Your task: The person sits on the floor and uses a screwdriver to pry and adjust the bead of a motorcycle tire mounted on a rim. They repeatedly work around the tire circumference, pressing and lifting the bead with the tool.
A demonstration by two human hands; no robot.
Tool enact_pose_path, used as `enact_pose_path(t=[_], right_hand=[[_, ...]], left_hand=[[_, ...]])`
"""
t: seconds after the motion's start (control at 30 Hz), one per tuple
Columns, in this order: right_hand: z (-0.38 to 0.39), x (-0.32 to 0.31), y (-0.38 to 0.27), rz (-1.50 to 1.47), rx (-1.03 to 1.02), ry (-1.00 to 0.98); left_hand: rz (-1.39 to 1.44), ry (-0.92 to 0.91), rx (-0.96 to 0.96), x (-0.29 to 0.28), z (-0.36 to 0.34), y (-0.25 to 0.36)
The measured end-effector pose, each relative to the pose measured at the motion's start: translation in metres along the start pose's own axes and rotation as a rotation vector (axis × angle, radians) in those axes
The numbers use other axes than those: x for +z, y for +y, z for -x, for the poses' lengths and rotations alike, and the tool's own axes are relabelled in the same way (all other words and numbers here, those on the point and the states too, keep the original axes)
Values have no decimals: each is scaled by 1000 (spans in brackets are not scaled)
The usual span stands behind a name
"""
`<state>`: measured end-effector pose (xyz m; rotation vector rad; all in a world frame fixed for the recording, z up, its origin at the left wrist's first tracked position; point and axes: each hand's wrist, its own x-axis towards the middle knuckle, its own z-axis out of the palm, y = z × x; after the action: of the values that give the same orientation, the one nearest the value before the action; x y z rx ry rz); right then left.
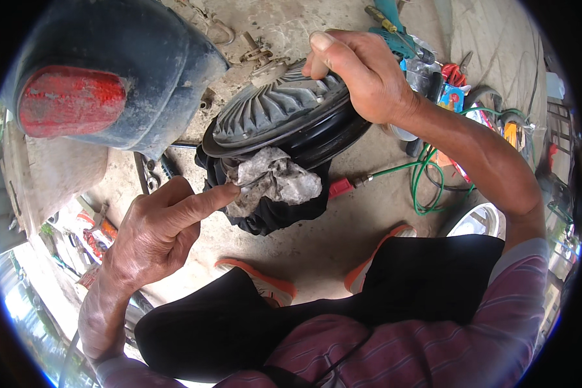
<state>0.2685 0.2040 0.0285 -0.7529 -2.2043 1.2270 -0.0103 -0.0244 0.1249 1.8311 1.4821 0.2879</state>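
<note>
A black wheel (341, 132) with a finned grey hub (265, 111) is tilted on its side over a bunched black cloth (271, 216). My right hand (365, 74) is closed on the wheel's far right edge, its fingers partly hidden. A dirty white rag (284, 181) lies crumpled against the wheel's near side, on the black cloth. My left hand (165, 226) has one finger stretched out, its tip at the rag's left edge, while the other fingers are curled. Nothing shows inside that palm.
At upper left stands a large dark vehicle body part with a red reflector (74, 100). Wrenches (150, 178) lie below it. A red-ended connector (341, 187) with a green hose (427, 200) runs rightward. A teal power tool (401, 45) and red-handled pliers (456, 72) lie upper right.
</note>
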Motion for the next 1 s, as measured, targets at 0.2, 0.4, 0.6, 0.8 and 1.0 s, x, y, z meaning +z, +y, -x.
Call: enact_pose_path(t=[0.2, 0.4, 0.6, 0.8, 1.0], right_hand=[[-5, 8, -3, 57, -13, 72], [-6, 8, -4, 71, 18, 79], [-8, 11, -7, 74, 8, 60], [-7, 7, 2, 63, 24, 53], [-5, 2, 6, -56, -28, 27]], left_hand=[[-65, 73, 158, 17, -41, 24], [-100, 3, 63, 2, -15, 19], [-152, 71, 145, 17, -59, 44], [-193, 12, -38, 14, 7, 21], [-249, 127, -199, 7, 87, -30]])
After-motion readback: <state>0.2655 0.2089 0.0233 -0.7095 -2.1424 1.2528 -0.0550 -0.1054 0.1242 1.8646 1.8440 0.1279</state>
